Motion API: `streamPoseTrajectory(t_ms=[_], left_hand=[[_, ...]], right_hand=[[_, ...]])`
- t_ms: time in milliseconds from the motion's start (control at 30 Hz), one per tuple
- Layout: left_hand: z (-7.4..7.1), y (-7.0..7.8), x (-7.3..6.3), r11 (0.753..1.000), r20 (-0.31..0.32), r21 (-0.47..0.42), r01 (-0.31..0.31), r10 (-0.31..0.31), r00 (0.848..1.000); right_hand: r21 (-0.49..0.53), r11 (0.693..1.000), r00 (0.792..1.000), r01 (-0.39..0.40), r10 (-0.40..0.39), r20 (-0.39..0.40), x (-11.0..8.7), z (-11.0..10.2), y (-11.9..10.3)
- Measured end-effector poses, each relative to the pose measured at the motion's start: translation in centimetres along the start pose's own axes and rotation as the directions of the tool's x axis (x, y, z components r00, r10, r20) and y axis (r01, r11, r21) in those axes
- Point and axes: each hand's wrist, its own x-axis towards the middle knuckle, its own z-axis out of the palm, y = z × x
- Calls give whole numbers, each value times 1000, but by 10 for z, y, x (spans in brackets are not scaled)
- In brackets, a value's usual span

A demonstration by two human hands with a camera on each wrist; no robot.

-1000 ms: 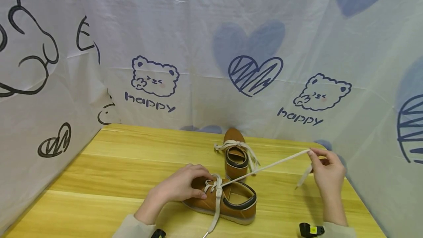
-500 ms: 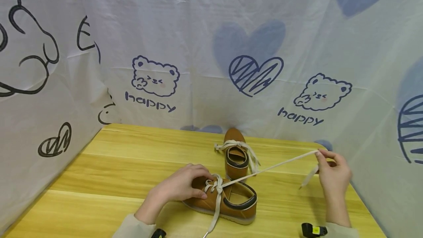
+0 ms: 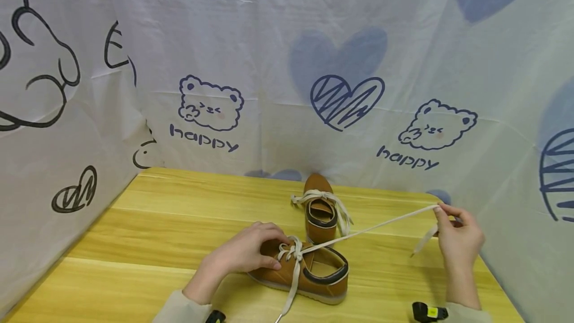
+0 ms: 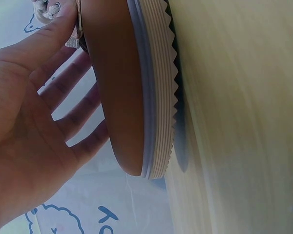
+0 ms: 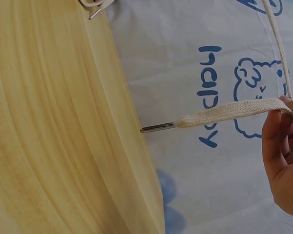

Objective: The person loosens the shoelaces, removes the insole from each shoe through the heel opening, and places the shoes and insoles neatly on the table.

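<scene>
A brown lace-up shoe [image 3: 318, 285] sits sole down on the table, toe to the left. My left hand [image 3: 242, 248] holds its front part, the thumb on the near side of the laces and the fingers reaching over the far side. In the left wrist view, those fingers go out of sight behind the shoe's toe [image 4: 119, 107]. My right hand [image 3: 462, 238] pinches one end of the cream shoelace [image 3: 390, 222], stretched straight up and right from the knot. Its metal tip [image 5: 157, 127] dangles below the fingers. The other lace end [image 3: 293, 285] hangs down the shoe's near side.
Behind the held shoe stands a second brown shoe [image 3: 321, 233], its cream lace [image 3: 316, 195] tied in a bow. The wood-grain table [image 3: 179, 208] meets a printed cloth [image 3: 278, 138] at the back, and cloth hangs on both sides too.
My right hand has moved to the right and slightly down, drawing the taut lace farther out from the knot. The left hand and both shoes stay in place.
</scene>
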Motion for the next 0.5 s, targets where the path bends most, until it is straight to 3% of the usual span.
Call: streamPoseTrajectory(t_ms=[500], left_hand=[[-1,2,-1,1000,3,6,5,-5,1000]], right_hand=[[17,999,999,-27,28,-38,2,-7,0]])
